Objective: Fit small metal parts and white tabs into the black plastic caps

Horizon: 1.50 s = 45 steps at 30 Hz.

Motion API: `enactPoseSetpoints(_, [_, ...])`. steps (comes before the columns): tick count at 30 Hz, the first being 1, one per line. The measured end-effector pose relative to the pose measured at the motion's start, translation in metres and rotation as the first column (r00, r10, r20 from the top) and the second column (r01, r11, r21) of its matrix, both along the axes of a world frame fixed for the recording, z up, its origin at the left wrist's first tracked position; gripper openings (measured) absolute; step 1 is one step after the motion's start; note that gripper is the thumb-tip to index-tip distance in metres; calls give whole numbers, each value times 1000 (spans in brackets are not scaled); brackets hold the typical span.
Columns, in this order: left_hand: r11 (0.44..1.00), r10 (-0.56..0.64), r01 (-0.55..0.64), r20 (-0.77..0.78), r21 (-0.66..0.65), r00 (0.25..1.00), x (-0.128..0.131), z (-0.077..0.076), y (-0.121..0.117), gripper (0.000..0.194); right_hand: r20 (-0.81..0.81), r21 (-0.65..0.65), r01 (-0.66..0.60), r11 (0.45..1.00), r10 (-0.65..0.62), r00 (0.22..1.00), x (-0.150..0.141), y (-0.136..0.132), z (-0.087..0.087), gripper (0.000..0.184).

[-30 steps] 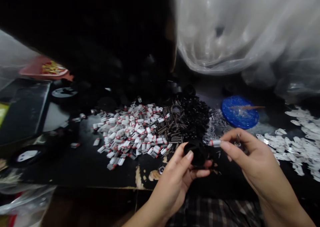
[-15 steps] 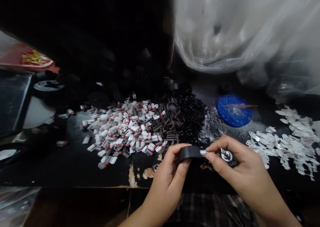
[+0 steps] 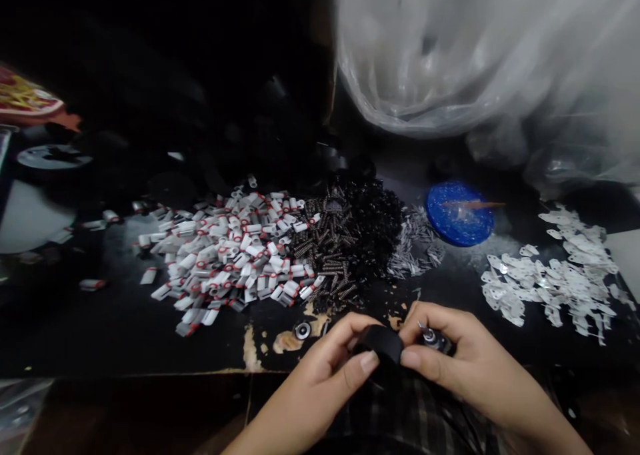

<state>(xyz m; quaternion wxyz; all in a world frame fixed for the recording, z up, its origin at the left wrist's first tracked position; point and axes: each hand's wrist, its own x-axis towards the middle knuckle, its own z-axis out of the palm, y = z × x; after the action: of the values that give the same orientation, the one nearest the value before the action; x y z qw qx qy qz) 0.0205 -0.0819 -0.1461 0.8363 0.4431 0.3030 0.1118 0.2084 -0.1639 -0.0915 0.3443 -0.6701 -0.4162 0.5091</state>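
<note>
My left hand point(image 3: 333, 358) is closed around a round black plastic part point(image 3: 381, 347), thumb in front and fingers behind. My right hand point(image 3: 463, 348) has its thumb and forefinger against the right side of that part; whatever lies between those fingertips is hidden. Tucked in the same hand is a screwdriver point(image 3: 434, 339), its metal tip pointing up and left, with dark cords below the hand. Beyond the hands lie a heap of white sleeves with red rings point(image 3: 235, 248), a pile of springs point(image 3: 327, 248) and small black pieces point(image 3: 375, 225).
Small grey pins point(image 3: 413, 245) lie beside a blue lid point(image 3: 457, 215) holding clear grease and a wooden stick. White flat plates point(image 3: 555, 281) are spread at the right. A clear plastic bag point(image 3: 425, 61) bulges at the back. A small metal-centred ring point(image 3: 302, 331) sits near the table edge.
My right hand has brought a white sleeve and a spring to the black part's side; neither shows there now. Both hands have come lower and closer together, and the view has shifted right.
</note>
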Motion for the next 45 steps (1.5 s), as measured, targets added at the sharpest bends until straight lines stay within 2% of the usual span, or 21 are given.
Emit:
enactPoseSetpoints(1, [998,32,-33,-5,-47,999,1,-1,-1,16,61,13,14,1000,-15,998,0,1,-3,22])
enactPoseSetpoints(3, [970,167,-168,-20,-178,986,5,-2,-3,19,306,63,39,997,-57,950,0,4,-11,18])
enactPoseSetpoints(5, [917,303,-301,-34,-262,952,9,-3,-6,22,611,118,11,993,-81,788,1,9,-21,15])
enactPoseSetpoints(7, [886,376,-373,-44,-274,926,13,-2,-8,21,803,127,-81,989,-55,594,2,15,-31,12])
enactPoseSetpoints(8, [881,392,-390,-46,-270,919,14,-2,-9,20,848,120,-129,984,-34,529,3,17,-35,11])
enactPoseSetpoints(10, [873,411,-407,-45,-267,911,14,-2,-9,18,876,126,-177,976,-25,482,3,18,-38,10])
enactPoseSetpoints(12, [868,429,-422,-35,-260,903,15,-3,-10,18,837,160,-159,974,-49,544,1,16,-35,9])
enactPoseSetpoints(15, [858,465,-452,-7,-242,885,19,-2,-9,19,673,187,-77,979,-70,736,-4,12,-27,4])
enactPoseSetpoints(17, [854,463,-442,15,-274,886,23,1,-9,19,557,212,-25,977,-100,825,-9,10,-23,3])
enactPoseSetpoints(21, [810,480,-429,33,-400,876,28,7,-9,16,384,320,58,946,-185,905,-17,10,-23,9])
enactPoseSetpoints(24, [772,529,-462,40,-436,847,27,8,-8,16,253,329,116,937,-206,945,-20,13,-22,5])
enactPoseSetpoints(27, [774,538,-465,59,-431,841,24,6,-9,16,169,290,172,941,-227,959,-20,15,-18,5])
enactPoseSetpoints(29, [776,542,-466,73,-426,837,23,4,-10,15,188,283,187,941,-246,951,-20,14,-18,2])
enactPoseSetpoints(31, [771,555,-473,86,-427,827,22,3,-11,14,273,331,153,931,-250,929,-21,13,-20,7])
enactPoseSetpoints(34, [770,554,-473,83,-429,828,21,3,-11,17,462,441,2,898,-229,857,-22,10,-23,11])
enactPoseSetpoints(36, [783,530,-455,72,-424,845,20,3,-9,18,530,481,-64,874,-232,816,-22,10,-23,13])
enactPoseSetpoints(41, [839,447,-389,75,-380,891,17,-1,-10,18,458,529,-37,848,-248,854,-23,12,-14,12])
enactPoseSetpoints(45, [856,400,-360,33,-371,916,14,-3,-15,17,487,532,-73,844,-235,842,-25,15,-11,10])
